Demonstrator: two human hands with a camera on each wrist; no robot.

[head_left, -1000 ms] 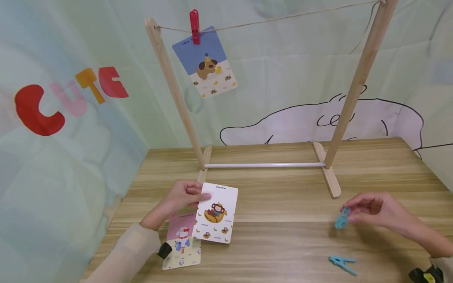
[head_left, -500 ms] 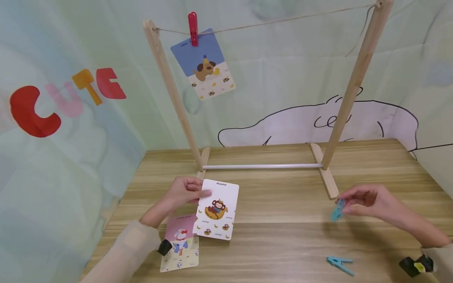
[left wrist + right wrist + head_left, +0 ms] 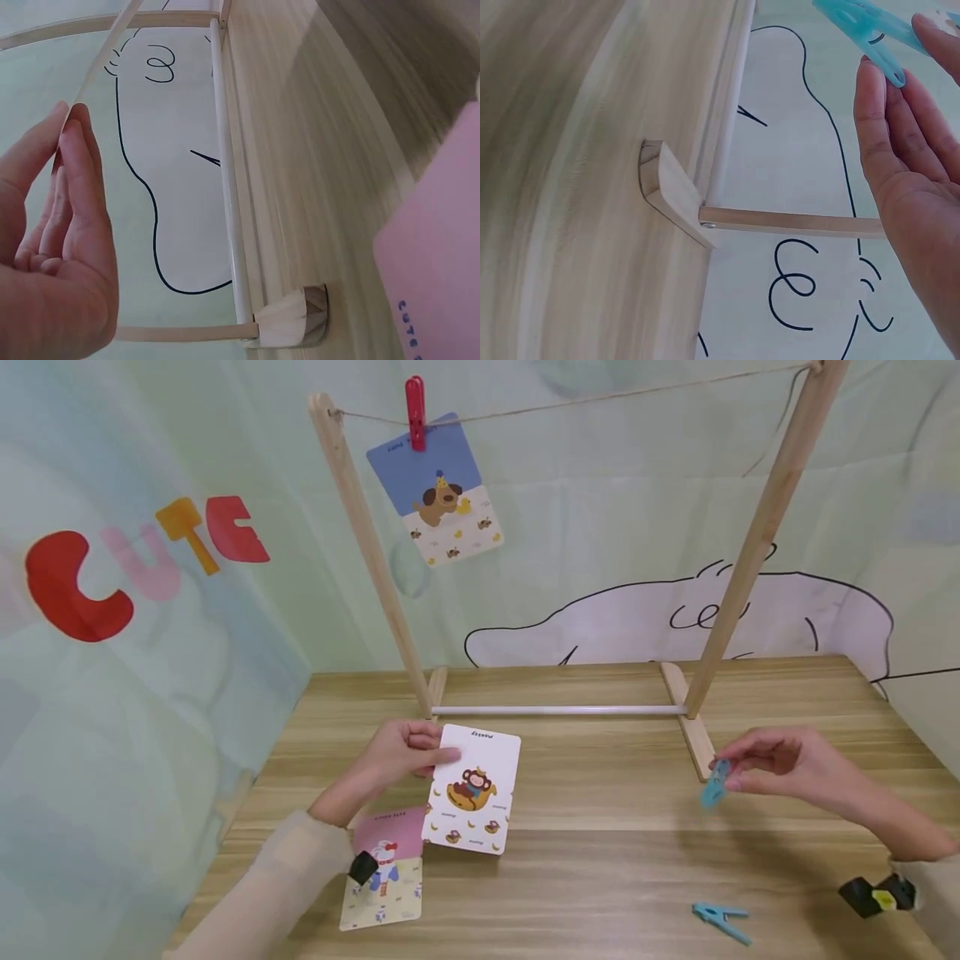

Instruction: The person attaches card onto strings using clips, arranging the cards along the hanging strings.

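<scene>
My left hand (image 3: 401, 758) pinches the upper left edge of a white monkey card (image 3: 472, 789), thumb on its printed face. The card is raised over the table, slightly tilted; in the left wrist view it is seen edge-on. A blue clothespin (image 3: 716, 783) is pinched by its handle ends between the thumb and fingers of my right hand (image 3: 780, 764), up off the table. Below the left forearm lies a pink and yellow card (image 3: 401, 893), partly overlapped by the wrist camera. Another blue clothespin (image 3: 722, 922) lies on the table in front of the right hand.
A wooden frame (image 3: 375, 552) stands at the back of the table, with a string (image 3: 615, 395) tied between its posts. From the string's left part a dog card (image 3: 435, 493) hangs tilted under a red clothespin (image 3: 416, 414). A printed cloth (image 3: 585, 527) hangs behind.
My left hand has lifted the monkey card a little farther up and to the right. My right hand has risen slightly toward the frame with its clothespin. The hanging card stays put.
</scene>
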